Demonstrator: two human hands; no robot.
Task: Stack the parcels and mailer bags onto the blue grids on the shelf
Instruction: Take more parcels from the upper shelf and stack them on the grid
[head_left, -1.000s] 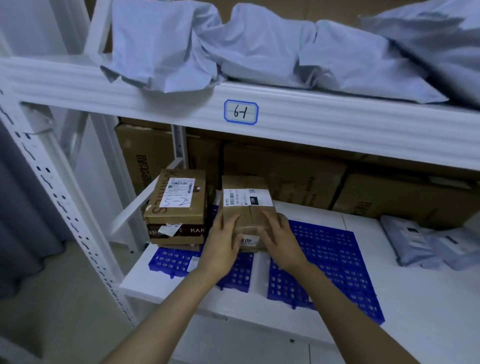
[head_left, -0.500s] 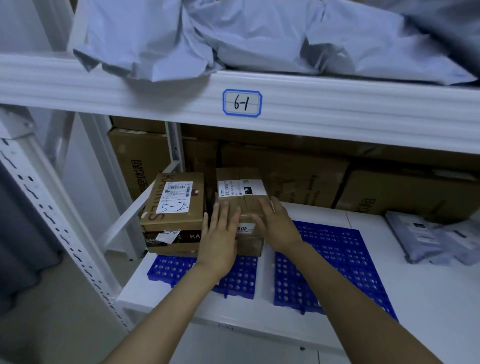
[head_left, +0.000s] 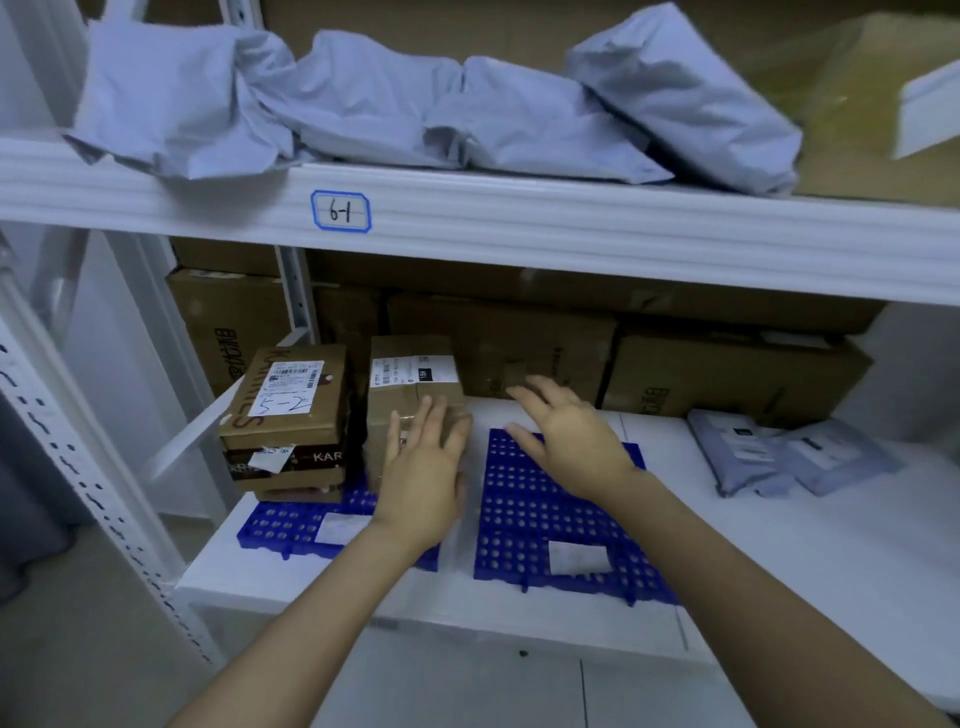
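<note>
- Parcel (head_left: 410, 395) of brown card, taped and white-labelled, is seen standing at the back of the left blue grid (head_left: 291, 525), just beside a stack of flat brown boxes (head_left: 291, 405).
- Since half a second ago the right hand (head_left: 566, 441) has been taken off the parcel. It is now held above the right blue grid (head_left: 540, 519), fingers straight and spread, nothing gripped.
- The left hand (head_left: 423, 473) is kept flat against the parcel's near face, fingers straight and close together.
- Both grids are rigid perforated plastic, each bearing a white slip. Most of the right grid is left open.
- Soft grey mailer bags (head_left: 779, 457) are laid on the white shelf (head_left: 779, 561), well apart from the grids.
- A thin gap possibly separates parcel and stack.
- Large cartons (head_left: 727, 374) are lined along the back edge.
</note>
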